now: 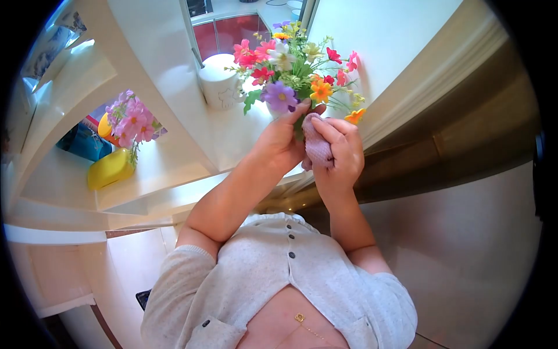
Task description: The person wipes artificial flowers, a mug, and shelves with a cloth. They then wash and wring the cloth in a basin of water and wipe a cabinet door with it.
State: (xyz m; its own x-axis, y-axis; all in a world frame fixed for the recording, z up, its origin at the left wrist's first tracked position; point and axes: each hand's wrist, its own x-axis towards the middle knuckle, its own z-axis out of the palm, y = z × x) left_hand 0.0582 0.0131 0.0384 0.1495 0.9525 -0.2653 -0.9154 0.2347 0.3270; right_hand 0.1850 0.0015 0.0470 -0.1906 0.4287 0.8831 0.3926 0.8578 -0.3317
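Note:
A bunch of colourful flowers (281, 98), purple, red, white, pink and orange, stands up in front of me. My left hand (283, 139) is closed around its lower part, with the thumb near the purple bloom; the stems are mostly hidden. Beside it, my right hand (347, 148) grips a bunched pinkish-mauve cloth (317, 144). The cloth lies against the left hand's fingers, just below the blooms. Whether it touches the stems, I cannot tell.
A white pot (220, 84) with a raised pattern stands on the white shelf (224, 131) behind the flowers. On the left shelf are pink flowers (132, 121), a yellow container (110, 168) and a blue package (84, 142). A cream moulded edge (433, 75) rises at right.

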